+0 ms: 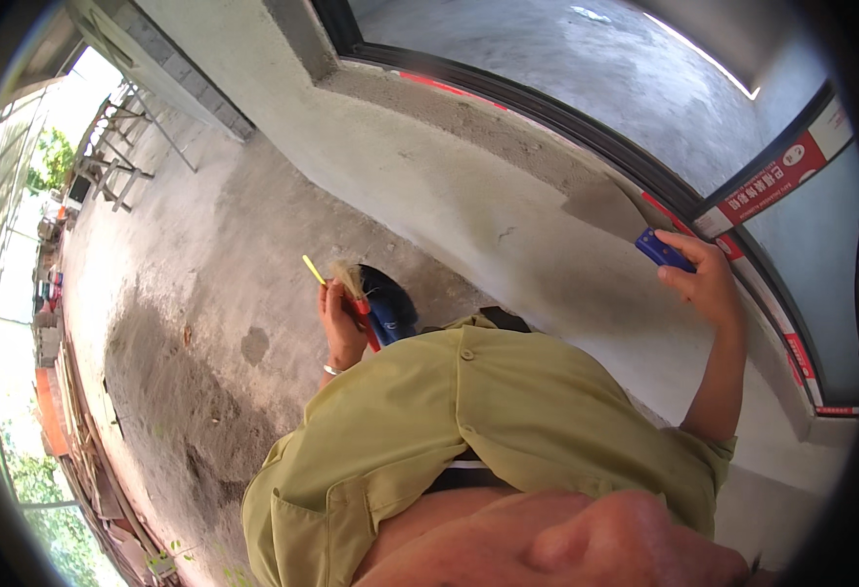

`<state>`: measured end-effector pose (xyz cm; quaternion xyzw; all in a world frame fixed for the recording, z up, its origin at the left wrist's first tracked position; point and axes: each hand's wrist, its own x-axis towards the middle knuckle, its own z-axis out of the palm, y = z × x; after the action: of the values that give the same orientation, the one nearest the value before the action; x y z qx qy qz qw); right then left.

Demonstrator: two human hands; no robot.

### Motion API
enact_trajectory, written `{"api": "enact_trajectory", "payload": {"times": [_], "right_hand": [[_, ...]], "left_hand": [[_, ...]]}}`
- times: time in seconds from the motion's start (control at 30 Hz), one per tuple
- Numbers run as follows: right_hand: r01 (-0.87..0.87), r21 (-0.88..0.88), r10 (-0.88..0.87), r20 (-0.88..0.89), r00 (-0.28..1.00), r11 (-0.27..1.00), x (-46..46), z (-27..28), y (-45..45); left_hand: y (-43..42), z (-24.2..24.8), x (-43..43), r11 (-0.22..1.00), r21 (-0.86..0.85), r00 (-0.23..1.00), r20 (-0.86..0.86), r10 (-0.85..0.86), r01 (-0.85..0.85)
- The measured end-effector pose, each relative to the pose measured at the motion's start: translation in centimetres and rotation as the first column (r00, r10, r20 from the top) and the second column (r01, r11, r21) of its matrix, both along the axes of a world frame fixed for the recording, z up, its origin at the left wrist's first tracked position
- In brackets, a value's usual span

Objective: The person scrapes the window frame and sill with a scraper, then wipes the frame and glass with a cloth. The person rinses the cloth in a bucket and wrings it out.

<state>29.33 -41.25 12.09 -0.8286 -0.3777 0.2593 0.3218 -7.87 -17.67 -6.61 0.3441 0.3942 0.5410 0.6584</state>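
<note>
My right hand [708, 282] holds a putty knife by its blue handle [662, 250]. The knife's broad, thin metal blade [605, 207] lies against the cement sill [502, 139] below the dark window frame [546, 110]. Low at the left, my left hand [341, 323] is closed around a brush with a red handle [368, 326] and pale bristles [346, 276]. A thin yellow stick [313, 269] juts out from the same hand. The window frame bears red and white protective tape [766, 182].
The plastered wall [429, 183] runs beside me above a rough concrete floor [253, 220]. Wooden trestles [112, 172] stand farther off at the upper left. Boards [99, 469] and other materials lie along the floor's left edge. A window sash crosses the opening at the right.
</note>
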Motion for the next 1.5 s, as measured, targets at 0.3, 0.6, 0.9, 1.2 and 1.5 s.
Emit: {"api": "enact_trajectory", "payload": {"times": [0.3,0.6,0.9,1.2,1.5], "right_hand": [[-0.067,-0.052,0.069,0.037,0.997,0.996,1.1,-1.5,-0.2],[-0.211,0.198,0.087,0.499,0.862,0.957,-0.1,-1.9,-2.5],[-0.235,0.210,0.089,0.537,0.839,0.949,1.6,-2.3,-4.1],[-0.253,0.232,0.089,0.546,0.833,0.939,1.3,-6.5,1.3],[-0.306,0.247,0.103,0.600,0.793,0.920,0.8,-5.3,0.7]], "left_hand": [[0.4,0.5,0.0,0.998,0.024,0.996,-0.066,-0.061,0.062],[-0.3,1.0,0.0,0.997,0.033,0.997,0.005,-0.073,0.073],[-2.0,0.8,0.4,0.989,0.080,0.991,0.032,-0.128,0.125],[-3.3,1.1,0.2,0.994,0.030,0.994,-0.039,-0.105,0.106],[-4.4,0.9,-1.6,1.000,0.019,1.000,0.016,0.011,-0.011]]}}
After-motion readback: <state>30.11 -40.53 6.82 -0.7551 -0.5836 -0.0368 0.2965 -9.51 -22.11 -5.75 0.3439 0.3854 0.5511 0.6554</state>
